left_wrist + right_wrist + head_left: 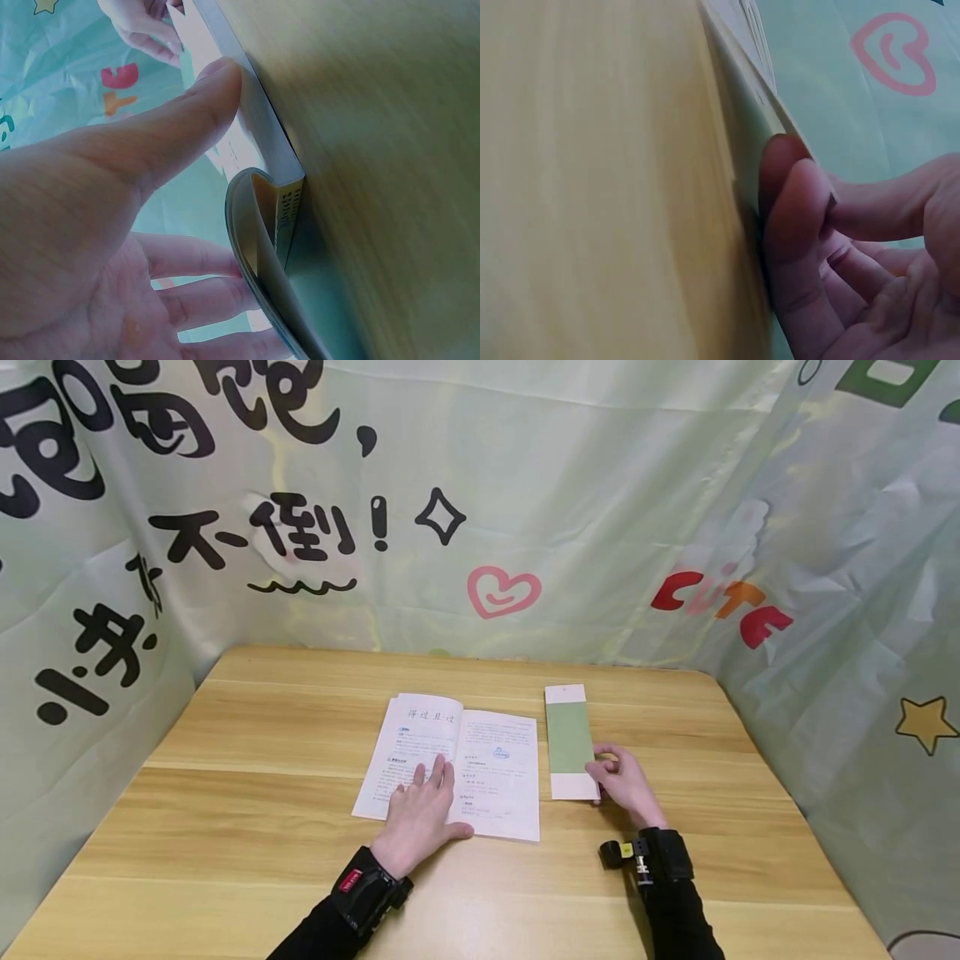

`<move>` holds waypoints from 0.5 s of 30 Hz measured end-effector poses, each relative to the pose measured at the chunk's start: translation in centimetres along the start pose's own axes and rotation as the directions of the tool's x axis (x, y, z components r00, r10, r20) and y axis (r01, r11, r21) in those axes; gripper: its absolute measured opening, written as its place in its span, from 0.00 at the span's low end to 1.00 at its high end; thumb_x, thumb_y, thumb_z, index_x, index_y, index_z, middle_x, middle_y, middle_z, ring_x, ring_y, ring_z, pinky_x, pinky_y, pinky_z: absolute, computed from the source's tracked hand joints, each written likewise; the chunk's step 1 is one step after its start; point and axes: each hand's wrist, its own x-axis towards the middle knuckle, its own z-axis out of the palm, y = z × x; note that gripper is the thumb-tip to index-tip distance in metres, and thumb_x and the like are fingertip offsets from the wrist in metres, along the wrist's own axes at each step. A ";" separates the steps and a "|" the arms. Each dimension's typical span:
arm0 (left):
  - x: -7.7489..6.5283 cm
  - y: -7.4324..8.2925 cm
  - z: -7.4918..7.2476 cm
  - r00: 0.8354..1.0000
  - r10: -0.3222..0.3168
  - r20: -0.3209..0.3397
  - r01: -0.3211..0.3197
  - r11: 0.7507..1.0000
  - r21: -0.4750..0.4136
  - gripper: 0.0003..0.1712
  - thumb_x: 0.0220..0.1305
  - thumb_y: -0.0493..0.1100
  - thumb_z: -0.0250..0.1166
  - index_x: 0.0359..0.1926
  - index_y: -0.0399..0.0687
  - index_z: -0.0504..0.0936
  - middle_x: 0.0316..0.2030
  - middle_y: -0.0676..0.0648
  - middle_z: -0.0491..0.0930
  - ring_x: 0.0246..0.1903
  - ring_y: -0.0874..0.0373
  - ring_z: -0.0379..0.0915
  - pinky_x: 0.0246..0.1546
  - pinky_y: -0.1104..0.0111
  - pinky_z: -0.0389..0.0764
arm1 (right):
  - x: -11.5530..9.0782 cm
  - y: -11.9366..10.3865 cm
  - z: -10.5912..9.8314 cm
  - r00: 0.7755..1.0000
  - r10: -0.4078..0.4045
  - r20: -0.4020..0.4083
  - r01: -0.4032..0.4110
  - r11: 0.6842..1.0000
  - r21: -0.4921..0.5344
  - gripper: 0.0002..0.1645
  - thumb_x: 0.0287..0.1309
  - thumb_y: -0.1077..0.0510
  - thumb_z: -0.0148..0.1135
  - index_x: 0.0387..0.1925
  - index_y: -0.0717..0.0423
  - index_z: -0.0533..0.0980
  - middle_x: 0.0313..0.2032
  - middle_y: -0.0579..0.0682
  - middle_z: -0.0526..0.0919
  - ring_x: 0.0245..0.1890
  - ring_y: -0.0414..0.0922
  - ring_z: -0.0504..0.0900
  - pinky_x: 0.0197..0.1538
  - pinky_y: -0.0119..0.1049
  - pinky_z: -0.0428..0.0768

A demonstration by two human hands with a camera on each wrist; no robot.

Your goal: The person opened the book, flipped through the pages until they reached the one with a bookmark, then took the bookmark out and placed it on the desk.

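An open book (497, 777) with printed pages lies on the table. My left hand (422, 814) rests on it with fingers spread over the left page and the thumb at the lower edge by the fold. In the left wrist view, the thumb lies along the edge of the book (274, 154), whose cover bows up at the spine. To the book's right is a long green card (570, 739) with white ends. My right hand (624, 778) pinches its lower right edge. From the right wrist, the card (746, 112) shows slightly raised off the table, held between thumb and fingers.
The wooden table (247, 760) extends around the book and card on all sides. A printed cloth (600, 485) hangs behind the table and along both sides, close to its far edge. A rounded pale object (926, 946) shows at the lower right corner.
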 end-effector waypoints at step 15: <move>0.0 0.0 0.0 1.000 -0.003 0.002 0.003 1.000 0.009 0.58 0.41 0.66 0.71 0.65 0.31 0.68 0.65 0.33 0.65 0.59 0.33 0.64 0.44 0.39 0.77 | 0.0 -0.7 0.2 0.997 0.075 -0.028 -0.080 0.960 -0.270 0.14 0.60 0.58 0.61 0.38 0.68 0.76 0.19 0.51 0.76 0.16 0.43 0.76 0.21 0.34 0.78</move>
